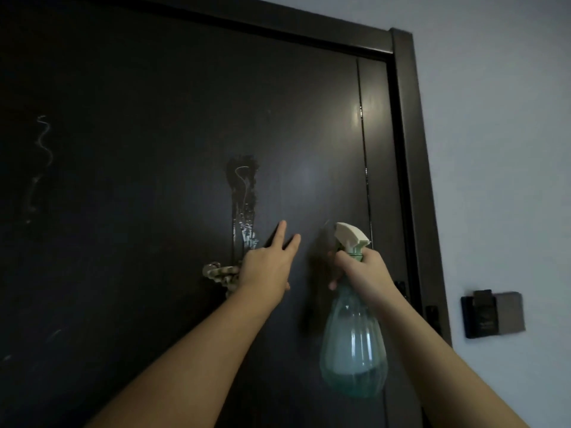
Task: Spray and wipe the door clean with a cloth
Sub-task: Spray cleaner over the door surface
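A dark door fills the view. A wet streak with white residue runs down its middle, and a pale squiggle marks its left part. My left hand is at the door just below the streak, two fingers stretched out against the surface, while the rest of the hand holds a bunched patterned cloth against the panel. My right hand grips the neck of a translucent green spray bottle, a finger at the trigger. Its white nozzle points at the door, to the right of the streak.
The dark door frame runs down the right side, with small dark hardware on it. On the pale wall beyond hangs a dark card holder with a grey plate. Faint scuffs show at the door's lower left.
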Tool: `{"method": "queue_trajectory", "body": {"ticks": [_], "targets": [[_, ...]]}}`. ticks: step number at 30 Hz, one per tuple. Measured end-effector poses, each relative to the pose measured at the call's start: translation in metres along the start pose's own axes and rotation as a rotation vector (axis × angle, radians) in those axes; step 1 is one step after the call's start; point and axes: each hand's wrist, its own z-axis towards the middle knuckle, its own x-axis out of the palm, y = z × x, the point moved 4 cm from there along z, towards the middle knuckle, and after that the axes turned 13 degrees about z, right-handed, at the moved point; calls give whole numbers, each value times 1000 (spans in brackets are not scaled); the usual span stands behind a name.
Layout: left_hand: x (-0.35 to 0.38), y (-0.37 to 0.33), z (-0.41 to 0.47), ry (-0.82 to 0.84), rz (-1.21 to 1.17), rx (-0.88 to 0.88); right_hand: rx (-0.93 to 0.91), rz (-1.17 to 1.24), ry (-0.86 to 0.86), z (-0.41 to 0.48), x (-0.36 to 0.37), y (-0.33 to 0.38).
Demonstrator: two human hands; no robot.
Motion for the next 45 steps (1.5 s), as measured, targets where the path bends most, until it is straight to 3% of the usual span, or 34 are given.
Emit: {"method": "queue_trajectory", "body": {"ticks": [23,45], "targets": [[18,-10,-9,-10,35,-18,31,-93,148,-5,1,-30],[73,-47,-74,30,56,3,223,-130,140,-99,-22,-92]]}}
